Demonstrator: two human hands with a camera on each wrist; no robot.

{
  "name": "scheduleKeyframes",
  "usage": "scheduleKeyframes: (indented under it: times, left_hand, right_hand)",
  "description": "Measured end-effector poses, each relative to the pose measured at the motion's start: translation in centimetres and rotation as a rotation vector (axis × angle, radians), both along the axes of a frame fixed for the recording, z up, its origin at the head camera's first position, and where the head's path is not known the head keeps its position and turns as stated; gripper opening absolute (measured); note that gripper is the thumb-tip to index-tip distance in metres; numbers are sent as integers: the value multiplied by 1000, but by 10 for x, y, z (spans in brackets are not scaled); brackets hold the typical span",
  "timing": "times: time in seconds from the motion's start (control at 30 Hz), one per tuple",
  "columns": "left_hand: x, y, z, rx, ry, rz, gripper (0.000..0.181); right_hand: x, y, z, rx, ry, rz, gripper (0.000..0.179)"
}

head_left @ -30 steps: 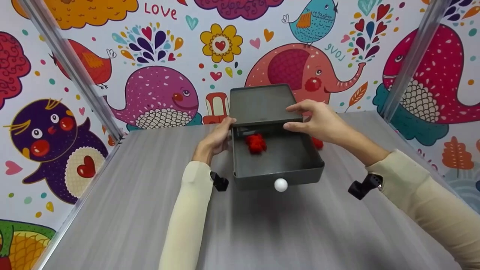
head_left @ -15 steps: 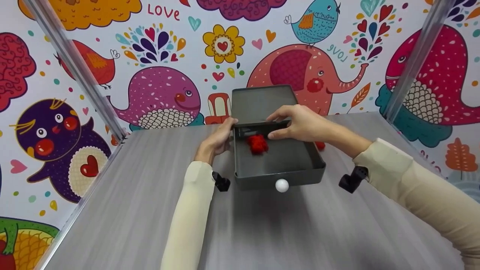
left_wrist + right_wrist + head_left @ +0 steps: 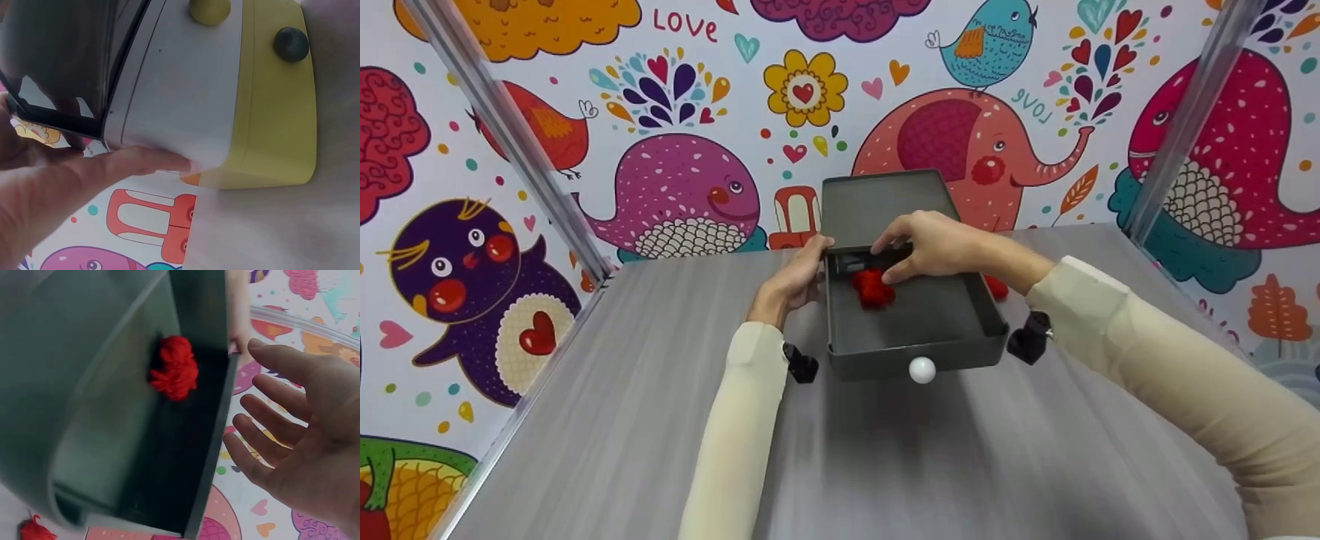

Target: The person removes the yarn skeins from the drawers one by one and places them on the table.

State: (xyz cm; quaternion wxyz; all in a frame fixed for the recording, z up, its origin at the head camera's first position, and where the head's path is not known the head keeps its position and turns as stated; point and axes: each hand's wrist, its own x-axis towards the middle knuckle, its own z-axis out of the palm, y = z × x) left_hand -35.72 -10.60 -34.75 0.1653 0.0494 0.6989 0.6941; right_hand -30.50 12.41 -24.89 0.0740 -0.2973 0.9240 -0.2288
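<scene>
Fluffy red bundle [image 3: 873,291] in smooth grey rectangular drawer [image 3: 937,322], right hand [image 3: 936,244] beside.

Smooth plastic drawer [image 3: 937,315], fuzzy red yarn [image 3: 874,291], glossy white knob [image 3: 922,370]

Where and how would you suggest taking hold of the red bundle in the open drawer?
I'd probably pinch the red bundle across its middle from above: its top is uncovered, while the walls of the drawer rise around it.

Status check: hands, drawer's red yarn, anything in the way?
Left hand against cabinet side. Right hand over open drawer, holding nothing. Red yarn inside. Possible obstruction: cabinet top, just behind yarn.
</scene>
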Motion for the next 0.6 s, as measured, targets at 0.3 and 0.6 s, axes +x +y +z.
scheduleKeyframes:
  times: [0.3, 0.6]
  left_hand:
    - [0, -2, -1, 2, -6, -35, 29]
    - [0, -2, 0, -20, -5, -35, 47]
  right_hand:
    - [-10, -19, -16, 105, 16, 41, 44]
    - [-11, -30, -11, 292, -21, 83, 55]
